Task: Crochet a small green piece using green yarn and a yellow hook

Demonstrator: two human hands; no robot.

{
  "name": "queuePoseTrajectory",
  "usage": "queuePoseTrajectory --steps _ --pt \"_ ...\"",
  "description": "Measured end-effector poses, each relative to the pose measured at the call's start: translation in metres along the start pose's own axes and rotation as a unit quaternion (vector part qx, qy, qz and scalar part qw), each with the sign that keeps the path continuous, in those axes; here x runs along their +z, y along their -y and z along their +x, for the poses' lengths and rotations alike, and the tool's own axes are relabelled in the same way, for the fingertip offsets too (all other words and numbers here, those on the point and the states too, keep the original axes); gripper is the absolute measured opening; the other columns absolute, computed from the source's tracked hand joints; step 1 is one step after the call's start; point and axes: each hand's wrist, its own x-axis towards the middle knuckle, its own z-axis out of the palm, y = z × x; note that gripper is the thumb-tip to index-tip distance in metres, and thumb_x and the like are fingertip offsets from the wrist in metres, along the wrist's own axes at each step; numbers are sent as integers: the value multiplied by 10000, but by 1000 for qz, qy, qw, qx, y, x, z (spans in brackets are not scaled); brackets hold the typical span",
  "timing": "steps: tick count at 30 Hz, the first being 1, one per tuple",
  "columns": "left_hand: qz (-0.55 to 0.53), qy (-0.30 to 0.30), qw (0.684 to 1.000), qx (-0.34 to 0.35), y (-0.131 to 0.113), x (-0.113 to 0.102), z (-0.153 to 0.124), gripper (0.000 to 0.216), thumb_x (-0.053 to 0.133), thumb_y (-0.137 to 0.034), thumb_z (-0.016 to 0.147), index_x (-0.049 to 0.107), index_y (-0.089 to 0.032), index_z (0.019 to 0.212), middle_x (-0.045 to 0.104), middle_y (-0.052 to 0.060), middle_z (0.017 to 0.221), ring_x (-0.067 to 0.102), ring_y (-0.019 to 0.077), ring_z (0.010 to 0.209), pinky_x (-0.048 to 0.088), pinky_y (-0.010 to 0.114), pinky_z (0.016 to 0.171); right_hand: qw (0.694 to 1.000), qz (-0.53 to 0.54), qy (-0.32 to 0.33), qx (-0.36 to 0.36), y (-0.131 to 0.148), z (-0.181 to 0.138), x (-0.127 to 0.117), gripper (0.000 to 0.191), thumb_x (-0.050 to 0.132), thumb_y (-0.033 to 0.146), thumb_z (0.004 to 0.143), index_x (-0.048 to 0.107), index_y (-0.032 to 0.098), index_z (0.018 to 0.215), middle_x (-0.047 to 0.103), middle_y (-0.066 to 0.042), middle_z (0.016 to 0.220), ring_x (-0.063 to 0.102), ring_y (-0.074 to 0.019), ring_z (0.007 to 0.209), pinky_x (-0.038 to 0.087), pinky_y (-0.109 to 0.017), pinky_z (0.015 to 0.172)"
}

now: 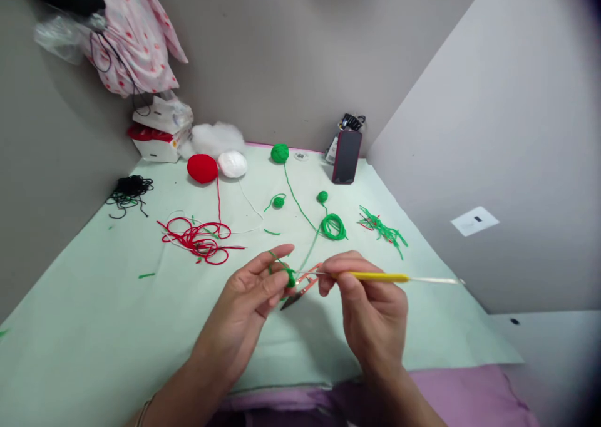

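Between thumb and fingers, my left hand pinches a small green crochet piece, with green yarn running over its fingers. My right hand grips a yellow-handled crochet hook like a pen. The hook's thin tip points left and reaches the green piece; whether it sits inside a stitch I cannot tell. Thread snips with orange handles lie on the table just behind and below the hands, partly hidden. From the work, a strand leads back towards a green yarn ball.
Red and white yarn balls stand at the back left, by white stuffing. Tangled red yarn lies in front. A green coil, small crocheted balls, green scraps and an upright phone are beyond my hands.
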Motion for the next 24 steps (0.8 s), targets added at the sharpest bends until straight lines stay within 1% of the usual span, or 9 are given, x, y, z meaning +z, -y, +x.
queuePoseTrajectory --steps 1,3,5,7,11,14,16,20,24 --pt "15 2 1000 12 1 0 0 409 1020 -313 713 896 -268 1100 670 -42 710 592 105 727 501 252 836 999 29 6 20 0 1 1 187 667 217 1063 845 275 1053 774 -26 855 691 -157 739 588 -296 667" --pt "47 15 998 27 4 -1 0 413 1007 -311 737 887 -302 1132 756 -15 837 653 134 837 499 267 888 997 54 30 39 1 3 4 150 709 273 1048 858 268 1030 796 -40 891 719 -170 808 599 -297 698" --pt "70 24 997 32 7 -2 -1 397 979 -315 786 876 -325 1169 781 -4 873 686 162 917 496 294 943 997 52 35 45 0 2 6 140 731 292 1036 869 274 1022 820 -47 936 735 -172 855 607 -288 720" --pt "78 24 996 41 9 -2 -2 378 953 -316 821 866 -337 1188 779 -5 890 703 178 953 494 322 981 997 56 24 54 -1 2 7 141 730 293 1038 870 288 1024 826 -34 941 726 -153 821 606 -269 708" --pt "80 19 995 50 8 -3 -3 363 947 -319 823 866 -341 1176 735 -14 894 717 184 939 493 346 998 991 91 16 98 -4 1 4 134 741 319 1034 867 287 1004 815 -22 917 712 -129 758 608 -255 696" --pt "87 10 995 52 5 -2 -4 364 953 -326 809 873 -335 1164 711 -13 875 687 169 907 497 321 948 978 145 6 147 -4 3 2 152 744 367 1032 859 272 1001 823 -27 913 744 -131 745 624 -256 698" --pt "94 8 994 53 4 -1 -4 351 951 -328 806 879 -328 1149 695 -12 867 654 157 889 494 296 907 971 172 3 166 -3 4 3 181 746 400 1028 852 262 980 834 -30 902 757 -131 732 629 -250 686" --pt "99 6 994 54 2 0 -5 336 946 -341 799 886 -322 1128 684 -7 854 622 158 871 491 289 867 967 183 8 177 -1 4 4 194 742 415 1029 845 258 978 845 -30 910 764 -128 733 633 -240 693" --pt "99 8 994 53 1 0 -6 340 940 -340 803 883 -307 1136 694 6 859 627 174 882 491 310 879 971 167 9 168 -2 1 4 188 719 401 1046 839 264 999 841 -30 938 757 -133 752 630 -251 711"
